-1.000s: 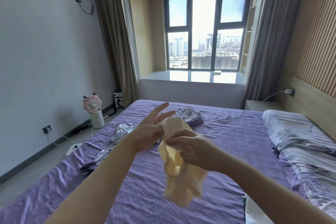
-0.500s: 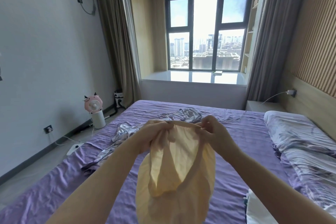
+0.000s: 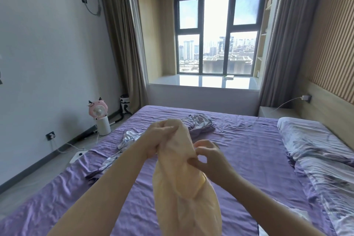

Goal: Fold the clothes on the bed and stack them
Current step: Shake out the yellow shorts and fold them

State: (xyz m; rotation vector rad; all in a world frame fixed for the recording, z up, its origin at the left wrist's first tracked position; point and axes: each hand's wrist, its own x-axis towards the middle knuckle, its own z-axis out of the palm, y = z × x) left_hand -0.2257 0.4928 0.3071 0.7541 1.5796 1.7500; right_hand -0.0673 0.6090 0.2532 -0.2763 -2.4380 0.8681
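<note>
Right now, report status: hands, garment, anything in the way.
Left hand grips cream garment at top. Right hand pinches its edge. Garment hangs over bed, unfolded. Silver clothes loose beyond.

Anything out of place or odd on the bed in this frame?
Nothing damaged or spilled. Silvery clothes lie crumpled and unfolded on the purple sheet, which is wrinkled. The cream garment hangs bunched between the left hand and right hand.

daylight from window [image 3: 218,36] | glare on sill [image 3: 203,82] | edges bowed | slightly soft
</note>
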